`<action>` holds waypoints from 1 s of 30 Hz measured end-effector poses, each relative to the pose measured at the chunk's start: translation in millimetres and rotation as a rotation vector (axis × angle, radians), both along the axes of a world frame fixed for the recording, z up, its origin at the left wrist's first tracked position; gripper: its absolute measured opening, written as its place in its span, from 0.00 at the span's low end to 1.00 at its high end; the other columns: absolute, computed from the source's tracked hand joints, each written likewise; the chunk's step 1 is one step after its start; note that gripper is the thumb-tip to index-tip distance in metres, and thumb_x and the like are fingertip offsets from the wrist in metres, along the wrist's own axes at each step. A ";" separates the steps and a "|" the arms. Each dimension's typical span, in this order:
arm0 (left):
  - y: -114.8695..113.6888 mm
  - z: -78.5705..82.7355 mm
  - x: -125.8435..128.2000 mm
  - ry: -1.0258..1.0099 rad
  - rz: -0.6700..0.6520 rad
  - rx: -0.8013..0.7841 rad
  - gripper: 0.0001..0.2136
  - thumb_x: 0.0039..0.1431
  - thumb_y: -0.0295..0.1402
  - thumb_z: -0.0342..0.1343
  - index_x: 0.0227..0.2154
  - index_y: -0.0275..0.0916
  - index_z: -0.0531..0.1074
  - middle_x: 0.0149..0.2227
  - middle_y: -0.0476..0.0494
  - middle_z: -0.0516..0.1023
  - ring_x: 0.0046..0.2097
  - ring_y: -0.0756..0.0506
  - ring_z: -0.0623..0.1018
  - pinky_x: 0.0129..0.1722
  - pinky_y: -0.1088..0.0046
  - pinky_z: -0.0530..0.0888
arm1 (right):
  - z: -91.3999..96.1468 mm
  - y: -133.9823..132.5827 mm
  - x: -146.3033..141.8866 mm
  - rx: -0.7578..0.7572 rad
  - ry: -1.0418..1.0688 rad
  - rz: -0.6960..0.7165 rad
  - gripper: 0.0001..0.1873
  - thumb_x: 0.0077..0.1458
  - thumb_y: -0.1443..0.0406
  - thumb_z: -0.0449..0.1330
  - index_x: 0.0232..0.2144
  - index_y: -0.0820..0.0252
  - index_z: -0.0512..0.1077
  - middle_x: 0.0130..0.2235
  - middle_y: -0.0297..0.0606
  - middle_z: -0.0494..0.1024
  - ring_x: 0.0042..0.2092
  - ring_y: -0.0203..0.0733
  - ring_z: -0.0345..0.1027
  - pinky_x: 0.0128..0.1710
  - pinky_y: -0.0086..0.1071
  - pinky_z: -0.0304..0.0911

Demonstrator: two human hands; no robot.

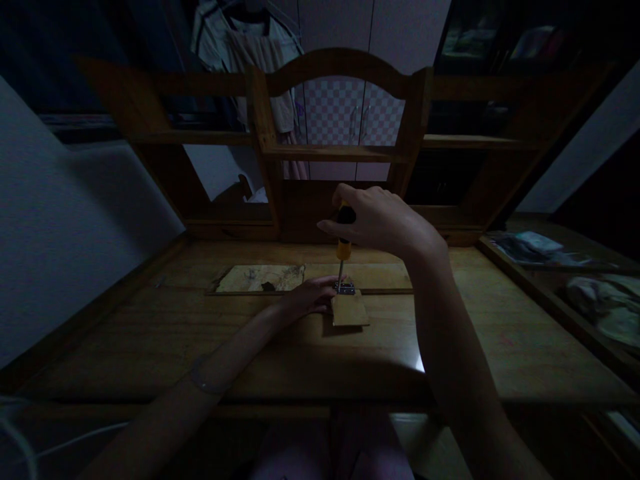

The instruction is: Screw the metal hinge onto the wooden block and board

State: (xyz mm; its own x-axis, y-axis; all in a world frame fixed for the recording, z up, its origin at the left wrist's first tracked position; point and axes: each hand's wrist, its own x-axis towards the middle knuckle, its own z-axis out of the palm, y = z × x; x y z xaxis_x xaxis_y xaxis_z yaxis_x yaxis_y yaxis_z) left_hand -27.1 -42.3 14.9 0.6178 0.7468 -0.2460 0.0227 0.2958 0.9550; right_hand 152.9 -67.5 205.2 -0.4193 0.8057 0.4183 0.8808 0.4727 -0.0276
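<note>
My right hand (373, 217) is closed around the yellow and black handle of a screwdriver (343, 250), which stands nearly upright. Its shaft runs down to a small metal hinge (346, 289); whether the tip sits in a screw is too small to tell. The hinge lies at the edge of a small square wooden board (350, 310). Behind it a long wooden strip (380, 277) lies across the desk. My left hand (317, 293) rests low beside the hinge and board, fingers reaching to the hinge; its fingertips are partly hidden, and it seems to steady these pieces.
The wooden desk (200, 340) carries a shelf frame (340, 155) at its back. A worn, dark-stained board section (260, 278) lies left of the hands. Bagged items (537, 243) sit on a side shelf at right. Clothes (260, 53) hang behind. The room is dim.
</note>
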 end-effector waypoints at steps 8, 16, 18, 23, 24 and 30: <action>-3.0 4.8 0.4 0.006 0.010 -0.005 0.28 0.60 0.33 0.62 0.64 0.43 0.69 0.55 0.38 0.79 0.50 0.43 0.81 0.46 0.71 0.76 | 2.2 -3.8 -2.7 -0.030 0.028 0.074 0.15 0.64 0.59 0.53 0.47 0.60 0.74 0.41 0.45 0.81 0.41 0.48 0.74 0.41 0.37 0.61; -5.7 7.5 -1.2 -0.015 -0.018 0.024 0.25 0.59 0.34 0.63 0.60 0.46 0.73 0.56 0.40 0.79 0.57 0.40 0.78 0.50 0.71 0.76 | -0.5 -2.2 -5.2 0.010 0.041 0.030 0.17 0.63 0.58 0.53 0.46 0.62 0.74 0.43 0.48 0.81 0.45 0.53 0.74 0.43 0.39 0.61; -3.7 4.5 -1.3 -0.013 -0.022 0.022 0.25 0.60 0.34 0.63 0.61 0.47 0.73 0.57 0.40 0.79 0.56 0.40 0.79 0.49 0.70 0.76 | -0.7 -0.7 -5.9 0.006 0.040 0.058 0.15 0.65 0.60 0.52 0.46 0.60 0.74 0.42 0.46 0.81 0.45 0.51 0.74 0.44 0.38 0.61; -3.5 3.7 -2.1 -0.032 -0.042 0.039 0.26 0.61 0.35 0.62 0.63 0.46 0.70 0.58 0.39 0.78 0.57 0.40 0.78 0.50 0.70 0.76 | 0.6 -2.9 -7.5 0.029 0.013 -0.012 0.20 0.64 0.54 0.54 0.49 0.62 0.73 0.42 0.49 0.81 0.45 0.55 0.74 0.44 0.41 0.62; -4.6 5.3 -2.2 -0.034 -0.046 0.044 0.26 0.61 0.36 0.62 0.63 0.46 0.71 0.57 0.39 0.78 0.57 0.40 0.78 0.50 0.70 0.76 | 0.9 -3.5 -7.4 0.014 0.019 -0.004 0.20 0.63 0.55 0.55 0.49 0.62 0.74 0.44 0.49 0.81 0.45 0.55 0.74 0.44 0.41 0.62; -4.6 7.0 -0.3 0.004 -0.009 0.014 0.27 0.59 0.34 0.63 0.62 0.44 0.71 0.55 0.39 0.79 0.53 0.42 0.80 0.47 0.72 0.76 | 0.4 -1.9 -5.9 -0.004 0.041 0.038 0.17 0.65 0.58 0.52 0.48 0.61 0.74 0.43 0.48 0.81 0.44 0.51 0.74 0.45 0.39 0.62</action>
